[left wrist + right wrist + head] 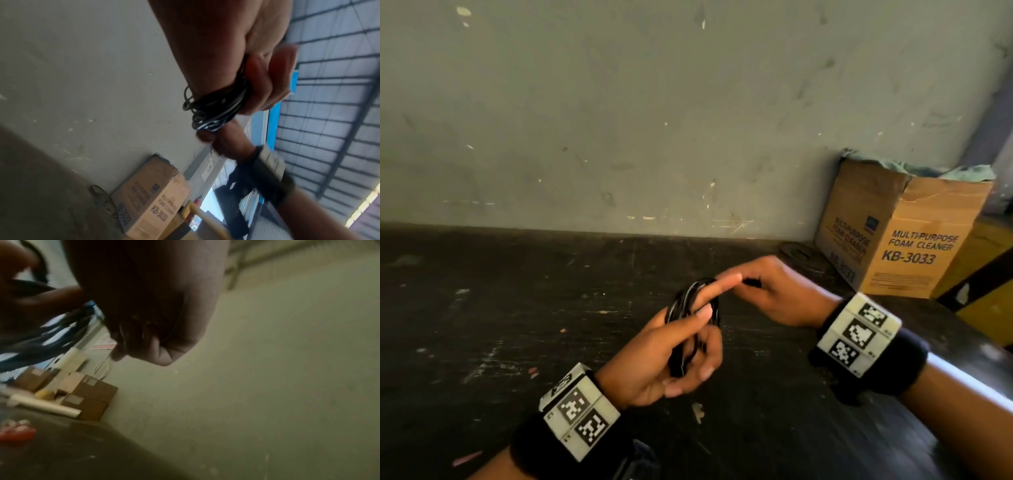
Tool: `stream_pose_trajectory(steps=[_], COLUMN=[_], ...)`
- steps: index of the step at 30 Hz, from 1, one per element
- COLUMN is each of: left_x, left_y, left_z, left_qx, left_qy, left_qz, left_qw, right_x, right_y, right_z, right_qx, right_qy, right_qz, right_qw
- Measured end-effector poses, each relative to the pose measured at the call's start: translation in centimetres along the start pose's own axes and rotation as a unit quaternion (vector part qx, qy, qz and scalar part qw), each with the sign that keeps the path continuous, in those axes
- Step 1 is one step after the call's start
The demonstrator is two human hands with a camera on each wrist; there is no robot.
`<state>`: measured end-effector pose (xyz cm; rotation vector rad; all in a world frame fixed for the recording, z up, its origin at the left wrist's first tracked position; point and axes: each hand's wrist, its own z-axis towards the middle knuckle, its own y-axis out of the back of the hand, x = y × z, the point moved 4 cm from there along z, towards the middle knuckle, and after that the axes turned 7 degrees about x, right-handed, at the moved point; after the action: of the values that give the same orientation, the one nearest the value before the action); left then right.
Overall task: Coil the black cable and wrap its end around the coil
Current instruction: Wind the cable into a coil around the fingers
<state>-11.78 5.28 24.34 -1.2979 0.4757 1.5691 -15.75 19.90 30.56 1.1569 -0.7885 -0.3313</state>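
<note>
A coil of thin black cable (690, 318) is held above the dark table (482, 325), gripped by my left hand (681, 349): its lower fingers curl round the loops and its index finger points out through the coil. In the left wrist view the coil (213, 110) bunches against my left palm, fingers (265, 78) closed over it. Just right of the coil, my right hand (763, 291) pinches the cable's black end (751, 282). The right wrist view is blurred; my right hand (144, 305) looks closed, with dark cable loops (51, 331) at the left.
A cardboard box (904, 233) marked foam cleaner stands at the back right against the grey wall (654, 120). A dark flat disc (801, 255) lies beside it. A yellow object (989, 274) sits at the far right. Small scraps dot the table.
</note>
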Motion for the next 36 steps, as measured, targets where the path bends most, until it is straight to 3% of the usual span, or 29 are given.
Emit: stream_pose_trajectory(steps=[5,8,13,17,22,26,28,32,36], left_x=[-1.1,-0.9,-0.6,-0.4,0.2,0.5,0.8,1.4,2.0], left_y=[1.6,2.4,3.0,3.1,3.3,3.4,3.5,4.0,4.5], left_z=[0.6,0.4,0.1,0.4,0.5,-0.2,-0.5,-1.2,-2.4], left_qx=[-0.067,-0.109,-0.165,-0.162,-0.251,-0.356,-0.399,-0.428,-0.441], left_qy=[-0.098,-0.114,-0.126,-0.152,-0.159,-0.121,-0.092,-0.097,-0.069], left_qz=[-0.077,-0.086,-0.098,-0.115,-0.106,-0.051,-0.059,-0.149,-0.104], left_qw=[0.990,0.984,0.973,0.968,0.949,0.925,0.910,0.886,0.889], right_x=[0.4,0.3,1.9,2.6,1.9,0.8,0.3,-0.1,0.3], right_y=[-6.2,-8.3,-8.4,-9.6,-10.9,-10.5,-10.0,-10.3,-11.1], right_z=[-0.6,-0.4,-0.2,0.8,2.1,2.3,2.2,2.6,3.0], right_qx=[-0.075,-0.090,-0.139,-0.192,-0.240,-0.294,-0.309,-0.301,-0.248], right_qy=[-0.039,-0.077,-0.087,-0.108,-0.103,-0.111,-0.116,-0.128,-0.128], right_qz=[0.152,0.227,0.483,0.466,0.540,0.388,0.330,0.306,0.336], right_qw=[0.985,0.967,0.860,0.857,0.800,0.866,0.884,0.894,0.899])
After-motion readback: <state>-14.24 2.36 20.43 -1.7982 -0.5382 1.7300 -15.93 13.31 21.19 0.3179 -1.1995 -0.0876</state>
